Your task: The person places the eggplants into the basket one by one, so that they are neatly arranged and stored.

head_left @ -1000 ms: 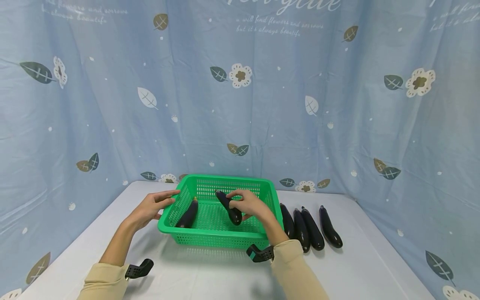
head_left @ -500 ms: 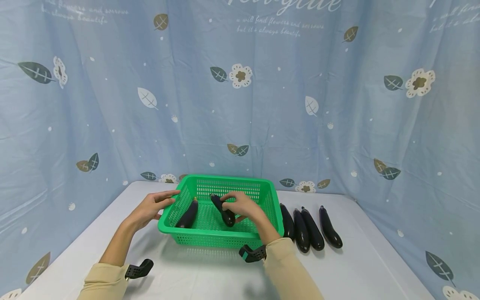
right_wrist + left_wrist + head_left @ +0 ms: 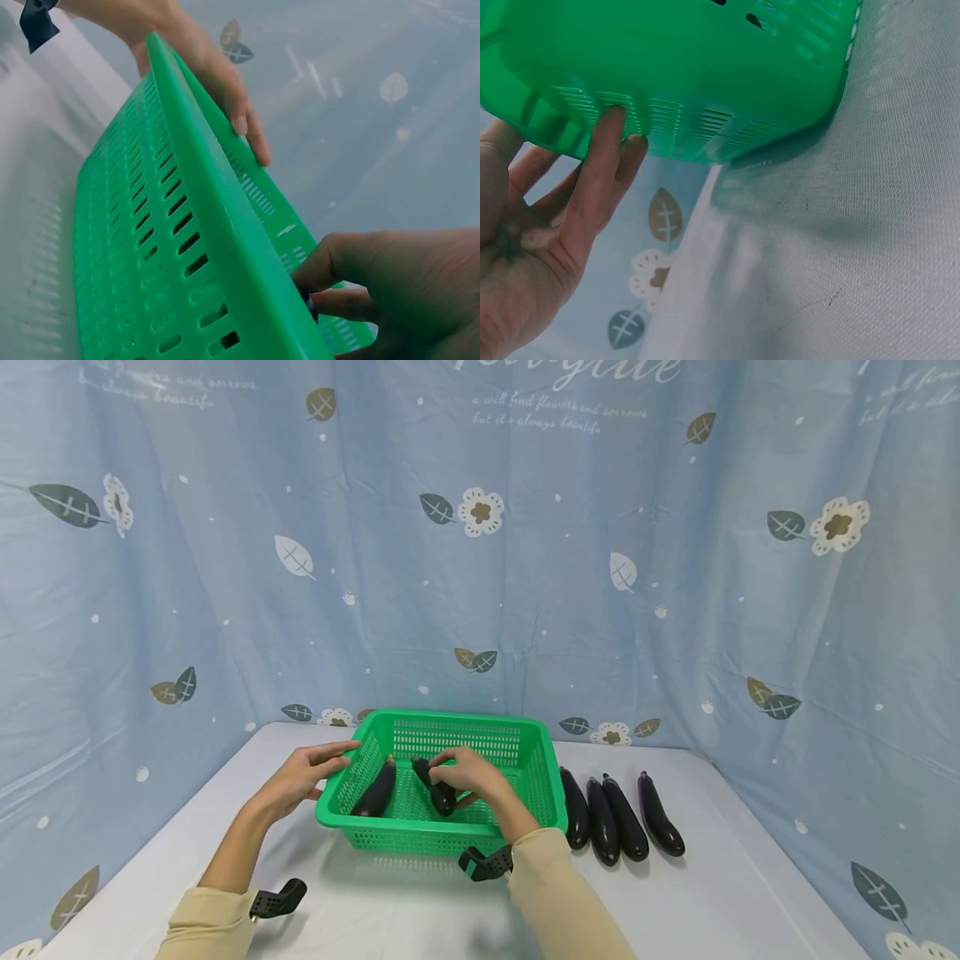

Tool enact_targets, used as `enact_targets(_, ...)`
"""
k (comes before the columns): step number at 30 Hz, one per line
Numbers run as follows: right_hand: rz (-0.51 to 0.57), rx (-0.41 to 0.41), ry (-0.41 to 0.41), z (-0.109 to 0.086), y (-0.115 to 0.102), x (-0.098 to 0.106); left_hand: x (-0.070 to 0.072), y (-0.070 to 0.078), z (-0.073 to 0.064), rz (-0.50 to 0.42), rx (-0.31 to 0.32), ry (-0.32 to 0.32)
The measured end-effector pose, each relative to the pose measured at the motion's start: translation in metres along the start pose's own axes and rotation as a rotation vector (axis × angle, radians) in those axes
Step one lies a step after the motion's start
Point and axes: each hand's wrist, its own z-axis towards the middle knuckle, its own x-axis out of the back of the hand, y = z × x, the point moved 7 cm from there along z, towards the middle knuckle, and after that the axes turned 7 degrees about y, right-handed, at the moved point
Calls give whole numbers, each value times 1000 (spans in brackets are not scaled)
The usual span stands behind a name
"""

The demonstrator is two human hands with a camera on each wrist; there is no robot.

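Observation:
A green plastic basket (image 3: pixel 442 827) with slotted walls stands on the table. My left hand (image 3: pixel 296 783) holds its left rim; in the left wrist view some fingers (image 3: pixel 600 161) lie against the outer wall below the rim. Over the inside of the basket, my right hand (image 3: pixel 472 777) grips a dark purple eggplant (image 3: pixel 442 799), its stem end pointing away to the left. Another eggplant (image 3: pixel 377 789) lies along the basket's left side. In the right wrist view the near basket wall hides most of the gripped eggplant from sight behind my right hand (image 3: pixel 405 281).
Right of the basket several eggplants (image 3: pixel 603 822) lie on the white table (image 3: pixel 750 860), the outermost eggplant (image 3: pixel 660 818) a little apart. A blue curtain (image 3: pixel 555 610) with leaf and flower prints hangs behind and at the sides.
My right hand has moved left and slightly lower inside the basket, carrying the eggplant toward the one at the left. The left hand and the basket have stayed in place.

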Motion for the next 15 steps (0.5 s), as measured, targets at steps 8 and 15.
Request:
enact_targets(8,-35,-15,-9,4,4,-5,-1,0,-2,-14,-1,-5)
enact_targets(15,-72,-17,-14,7,2,-9,-3,0,-1,-14,2,-4)
